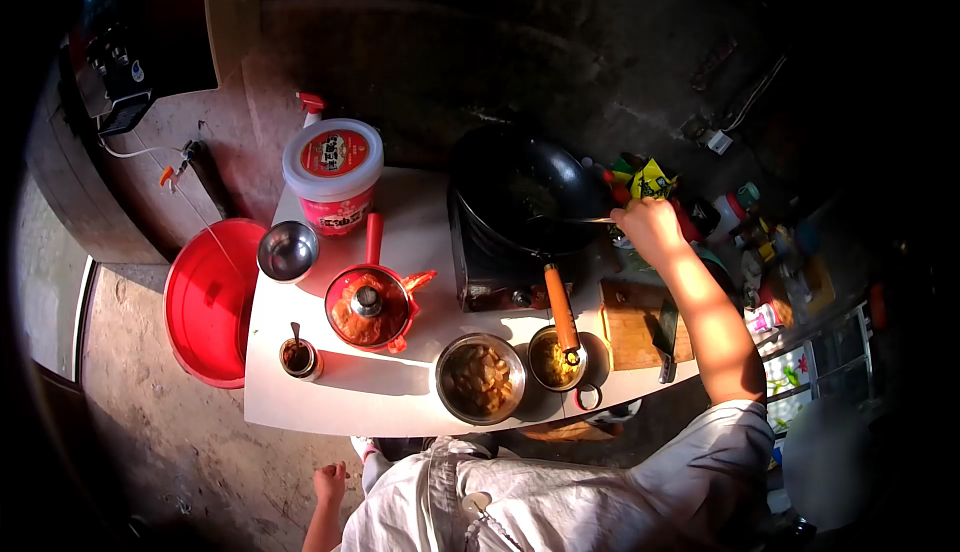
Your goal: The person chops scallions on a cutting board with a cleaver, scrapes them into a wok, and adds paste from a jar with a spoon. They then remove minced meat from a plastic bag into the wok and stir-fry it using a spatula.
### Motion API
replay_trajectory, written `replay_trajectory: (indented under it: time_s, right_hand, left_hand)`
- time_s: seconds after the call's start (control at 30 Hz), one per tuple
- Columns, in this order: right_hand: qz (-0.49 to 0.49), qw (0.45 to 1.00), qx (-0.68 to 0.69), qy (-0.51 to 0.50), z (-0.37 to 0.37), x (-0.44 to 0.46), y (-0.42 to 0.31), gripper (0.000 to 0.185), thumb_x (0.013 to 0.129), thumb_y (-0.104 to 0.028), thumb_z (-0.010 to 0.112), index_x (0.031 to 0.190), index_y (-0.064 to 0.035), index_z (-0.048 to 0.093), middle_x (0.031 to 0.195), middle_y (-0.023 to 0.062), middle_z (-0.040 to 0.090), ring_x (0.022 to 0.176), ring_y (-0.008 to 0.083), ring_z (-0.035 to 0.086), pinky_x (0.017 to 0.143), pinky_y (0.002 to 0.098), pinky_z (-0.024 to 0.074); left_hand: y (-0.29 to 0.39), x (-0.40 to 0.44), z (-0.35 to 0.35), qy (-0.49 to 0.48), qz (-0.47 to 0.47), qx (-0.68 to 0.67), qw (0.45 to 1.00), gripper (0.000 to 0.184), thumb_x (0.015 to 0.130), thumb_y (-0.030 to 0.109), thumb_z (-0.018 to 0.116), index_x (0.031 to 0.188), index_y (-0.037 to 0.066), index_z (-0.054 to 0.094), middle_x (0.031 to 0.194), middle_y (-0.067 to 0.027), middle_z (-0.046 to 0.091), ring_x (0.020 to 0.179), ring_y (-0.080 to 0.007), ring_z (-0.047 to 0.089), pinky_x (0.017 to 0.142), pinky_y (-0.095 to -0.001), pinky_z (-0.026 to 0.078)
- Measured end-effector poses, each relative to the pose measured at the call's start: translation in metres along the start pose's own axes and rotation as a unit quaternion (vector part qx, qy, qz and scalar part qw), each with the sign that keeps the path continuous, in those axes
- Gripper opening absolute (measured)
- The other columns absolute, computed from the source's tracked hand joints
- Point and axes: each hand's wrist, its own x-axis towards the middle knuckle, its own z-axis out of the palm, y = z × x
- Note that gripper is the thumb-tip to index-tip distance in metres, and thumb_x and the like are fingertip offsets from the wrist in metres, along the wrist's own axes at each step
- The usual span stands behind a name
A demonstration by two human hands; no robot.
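Observation:
My right hand (650, 227) is closed round the end of a long, thin metal-handled cooking utensil (585, 220). The utensil reaches into a black wok (570, 177), and its head is lost in the dark inside. The wok sits on a stove (480, 287), its wooden handle (562, 312) pointing toward me. My left hand (330, 480) hangs low beside my body, off the table, with its fingers curled in and nothing visible in them. Near the table's front edge stand a metal bowl of brown food pieces (480, 380) and a smaller pot of yellow food (556, 362).
A cleaver (665, 342) lies on a wooden cutting board (625, 322) at right. On the table's left are a lidded pink tub (338, 202), a metal bowl (288, 251), a red-handled lidded pan (366, 317) and a jar (299, 357). A red basin (205, 302) stands beside the table.

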Motion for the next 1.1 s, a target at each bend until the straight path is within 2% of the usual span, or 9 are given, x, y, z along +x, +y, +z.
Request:
replay_trajectory:
  time_s: [0.07, 0.17, 0.3, 0.47, 0.63, 0.77, 0.83, 0.9, 1.1]
  right_hand:
    - [0.014, 0.997, -0.072, -0.009, 0.014, 0.014, -0.01, 0.009, 0.07, -0.015, 0.052, 0.074, -0.0129, 0.06, 0.063, 0.0057, 0.055, 0.062, 0.0206, 0.059, 0.05, 0.0306, 0.0454]
    - [0.049, 0.996, -0.07, 0.003, 0.058, 0.037, -0.026, 0.011, 0.069, -0.012, 0.051, 0.076, -0.0113, 0.06, 0.064, 0.0069, 0.056, 0.063, 0.0202, 0.059, 0.05, 0.03, 0.0452]
    - [0.049, 0.998, -0.024, 0.012, 0.038, 0.03, -0.026, 0.011, 0.069, -0.012, 0.052, 0.076, -0.0129, 0.06, 0.063, 0.0069, 0.056, 0.061, 0.0211, 0.059, 0.051, 0.0319, 0.0457]
    - [0.035, 0.998, -0.016, -0.056, 0.011, 0.013, -0.001, 0.01, 0.072, -0.014, 0.051, 0.073, -0.0137, 0.061, 0.066, 0.0061, 0.059, 0.062, 0.0196, 0.06, 0.051, 0.0312, 0.0456]
    - [0.119, 0.99, -0.07, -0.034, 0.073, 0.048, -0.023, 0.009, 0.073, -0.015, 0.051, 0.076, -0.0112, 0.059, 0.064, 0.007, 0.059, 0.062, 0.0218, 0.061, 0.051, 0.034, 0.0462]
    - [0.104, 0.994, -0.006, -0.032, 0.071, 0.045, -0.023, 0.008, 0.076, -0.016, 0.051, 0.077, -0.0136, 0.058, 0.064, 0.0085, 0.058, 0.06, 0.0244, 0.06, 0.05, 0.0353, 0.0463]
    - [0.103, 0.992, 0.064, -0.045, 0.053, 0.033, -0.008, 0.012, 0.076, -0.023, 0.056, 0.085, -0.0175, 0.061, 0.066, 0.0093, 0.059, 0.065, 0.0261, 0.06, 0.055, 0.0394, 0.0457]
    - [0.094, 0.988, 0.082, -0.093, 0.037, 0.031, 0.005, 0.012, 0.075, -0.023, 0.057, 0.085, -0.0181, 0.061, 0.067, 0.0092, 0.06, 0.068, 0.0261, 0.06, 0.058, 0.0401, 0.0459]
    - [0.131, 0.988, 0.01, -0.081, 0.07, 0.061, -0.004, 0.01, 0.073, -0.021, 0.058, 0.076, -0.0126, 0.061, 0.069, 0.0103, 0.06, 0.07, 0.0267, 0.061, 0.059, 0.0391, 0.0467]
  left_hand:
    - [0.0, -0.001, 0.002, 0.006, 0.007, 0.021, 1.0, 0.032, 0.078, 0.029, 0.056, 0.059, 0.004, 0.063, 0.049, -0.0083, 0.055, 0.046, -0.0159, 0.055, 0.048, -0.0295, 0.042]
    - [0.004, -0.003, 0.004, -0.003, 0.007, 0.006, 1.0, 0.031, 0.077, 0.029, 0.056, 0.059, 0.005, 0.064, 0.05, -0.0084, 0.056, 0.047, -0.0164, 0.055, 0.049, -0.0298, 0.042]
    - [0.0, 0.0, 0.0, -0.008, -0.002, 0.015, 1.0, 0.031, 0.077, 0.029, 0.056, 0.059, 0.005, 0.064, 0.05, -0.0085, 0.056, 0.046, -0.0162, 0.054, 0.048, -0.03, 0.042]
    - [-0.024, 0.006, 0.007, -0.001, 0.012, -0.016, 1.0, 0.031, 0.077, 0.028, 0.056, 0.059, 0.004, 0.064, 0.05, -0.0079, 0.056, 0.045, -0.0144, 0.053, 0.047, -0.0297, 0.041]
    - [-0.006, -0.003, 0.005, 0.002, -0.007, -0.033, 0.999, 0.032, 0.077, 0.028, 0.055, 0.06, 0.004, 0.064, 0.05, -0.0081, 0.057, 0.047, -0.0149, 0.055, 0.048, -0.0302, 0.042]
    - [-0.013, -0.004, 0.002, -0.012, -0.027, 0.001, 1.0, 0.033, 0.077, 0.031, 0.055, 0.06, 0.004, 0.065, 0.052, -0.0089, 0.058, 0.05, -0.017, 0.057, 0.051, -0.0308, 0.044]
    - [-0.017, -0.007, 0.003, -0.005, -0.031, 0.014, 0.999, 0.034, 0.077, 0.032, 0.054, 0.061, 0.005, 0.065, 0.052, -0.0093, 0.059, 0.052, -0.0187, 0.059, 0.053, -0.0312, 0.045]
    - [-0.025, -0.006, 0.007, -0.002, -0.034, 0.009, 0.999, 0.033, 0.077, 0.032, 0.054, 0.061, 0.005, 0.065, 0.052, -0.0094, 0.058, 0.052, -0.0187, 0.059, 0.053, -0.0312, 0.045]
    - [-0.015, -0.012, 0.004, -0.003, -0.033, -0.009, 0.999, 0.034, 0.077, 0.032, 0.055, 0.061, 0.004, 0.065, 0.053, -0.0096, 0.059, 0.051, -0.0185, 0.058, 0.053, -0.0312, 0.044]
